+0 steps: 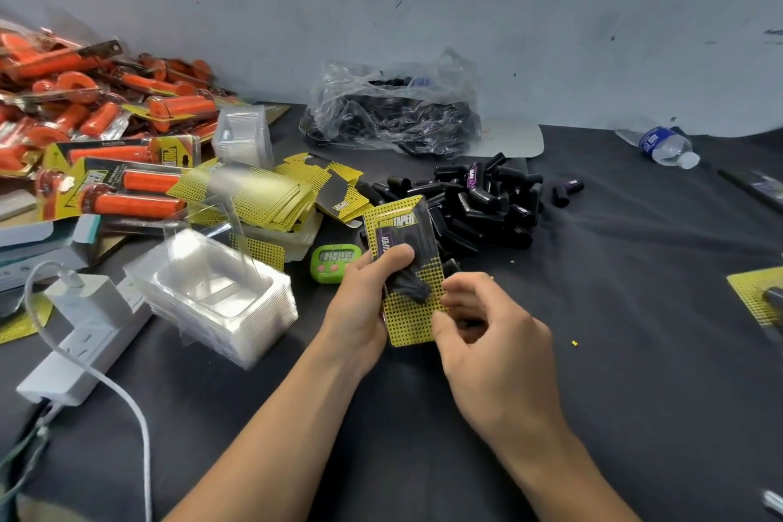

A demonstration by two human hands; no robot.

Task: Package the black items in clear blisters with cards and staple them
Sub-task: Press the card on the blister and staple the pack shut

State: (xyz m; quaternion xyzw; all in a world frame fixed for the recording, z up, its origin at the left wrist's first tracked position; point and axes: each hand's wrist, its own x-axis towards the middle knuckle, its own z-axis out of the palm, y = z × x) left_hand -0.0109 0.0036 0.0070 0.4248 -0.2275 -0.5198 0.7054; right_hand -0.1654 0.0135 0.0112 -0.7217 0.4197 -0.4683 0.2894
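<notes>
Our left hand (360, 305) grips the yellow dotted paper card (409, 322), with a black tube (409, 284) under its clear plastic cover (421, 239), just right of the small green timer (334, 261). Our right hand (491, 339) pinches the card's right edge.

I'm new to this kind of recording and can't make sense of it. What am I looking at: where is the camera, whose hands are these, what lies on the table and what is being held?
No machine here: a person works bare-handed, filmed by one wide-angle camera on their head, looking down. The left hand grips a yellow card with a black item on it; the right hand curls at its edge, grip unclear. On the dark table lie a pile of black items, stacked clear blisters, more yellow cards, a green timer, a plastic bag, orange packaged grips, a water bottle.
</notes>
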